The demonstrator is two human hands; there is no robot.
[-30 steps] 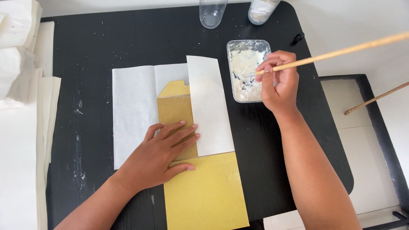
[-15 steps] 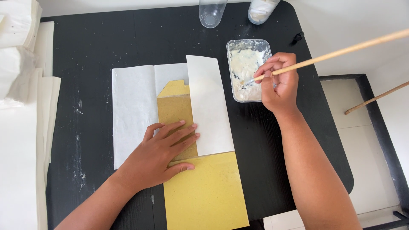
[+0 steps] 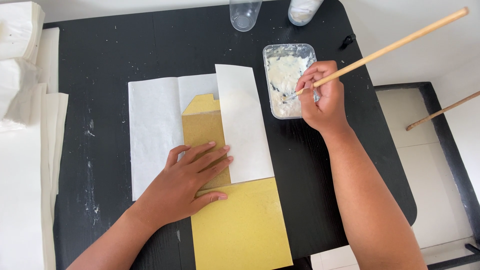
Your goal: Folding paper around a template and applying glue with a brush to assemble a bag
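Observation:
My left hand lies flat, fingers spread, on a yellow-brown card template and on the white paper sheet folded around it. The sheet's right flap is folded over the card. My right hand grips a long wooden stick brush whose tip dips into white paste in a clear rectangular tub at the right of the paper.
The black table has white specks on it. Stacks of white paper lie along its left edge. A clear cup and a white-filled jar stand at the back. A second stick lies on the floor at right.
My right hand has shifted slightly down and left over the tub, stirring the brush tip in the paste. My left hand has stayed put on the paper.

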